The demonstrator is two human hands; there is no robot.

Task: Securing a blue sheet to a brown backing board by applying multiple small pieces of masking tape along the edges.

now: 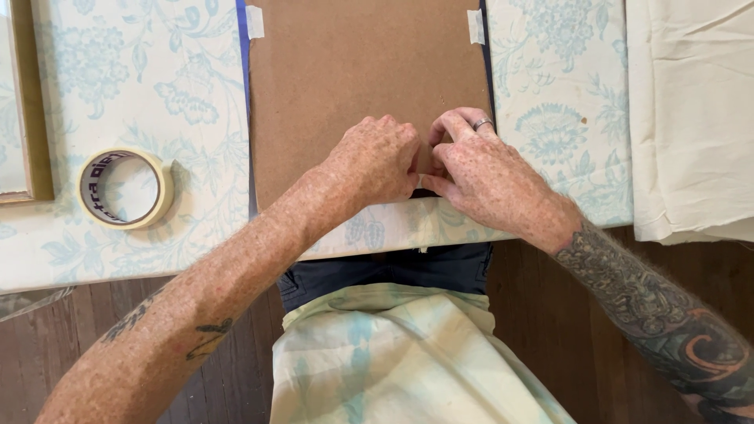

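Brown backing board (345, 86) fills the upper middle of the frame, lying flat on the floral-papered surface (157, 86), and both hands meet at its lower edge. Two short tabs of pale tape (255, 21) already pin its top corners, which looks like why the board sits so square. Left hand (375, 163) is curled down, knuckles up, fingertips tucked against the board near the centre of the frame; right hand (483, 177) comes in from the right, ringed finger bent, thumb and forefinger closed narrowly together. Something small and pale shows between the two hands, likely a bit of tape, though it is too hidden to be sure. Over at left centre, a roll of masking tape (126, 188) rests on the surface, well apart from both hands. Cream cloth (691, 118) lies folded at upper right, and a wooden frame edge (31, 102) runs down the far left.
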